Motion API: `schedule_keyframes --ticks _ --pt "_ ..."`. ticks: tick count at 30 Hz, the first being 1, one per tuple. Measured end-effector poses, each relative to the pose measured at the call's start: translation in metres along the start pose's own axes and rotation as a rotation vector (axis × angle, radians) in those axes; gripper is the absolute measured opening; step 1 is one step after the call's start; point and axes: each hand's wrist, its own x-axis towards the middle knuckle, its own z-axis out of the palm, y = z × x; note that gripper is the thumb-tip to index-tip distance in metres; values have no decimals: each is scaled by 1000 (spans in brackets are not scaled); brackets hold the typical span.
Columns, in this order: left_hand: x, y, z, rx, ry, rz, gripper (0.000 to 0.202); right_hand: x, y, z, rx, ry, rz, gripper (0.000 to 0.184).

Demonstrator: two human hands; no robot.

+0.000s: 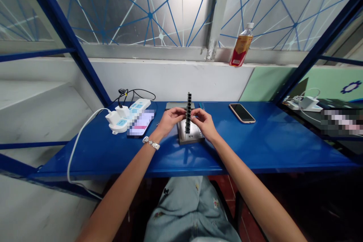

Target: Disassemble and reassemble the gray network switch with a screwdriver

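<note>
A narrow black strip with a row of square openings [188, 125] stands out lengthwise in front of me, over a flat metal box [193, 139] with a silvery top. My left hand [170, 119] pinches the strip's left side between thumb and fingers. From the right side, my right hand [204, 122] pinches it at about the same height. Both hands are closed, and their fingertips nearly meet across the strip. Whether the strip touches the box cannot be made out. A thin blue-green object [201, 106] lies behind my right hand.
On the blue table [244, 147], a white power strip [141, 104] with plugs and cables and a lit phone [141, 123] lie left. A dark-screened phone [242, 113] lies right. A bottle [241, 47] stands on the ledge. Blue frame posts [82, 64] flank the table.
</note>
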Motion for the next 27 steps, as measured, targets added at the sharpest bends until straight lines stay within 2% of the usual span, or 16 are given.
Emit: schedule_keyframes --ticks 7,13,17,23,27 --pt "-1 3 2 33 -32 18 27 0 10 2 27 -8 31 32" --pt "-2 2 1 39 -46 9 31 0 9 5 78 -5 19 37" --pt "-4 2 3 42 -70 -10 36 -1 9 5 -18 24 -8 31" --pt "-4 2 5 57 -65 9 43 -5 8 5 -238 59 -135 13" --pt "-4 3 4 48 -45 -4 40 -6 2 4 -301 51 -186 10"
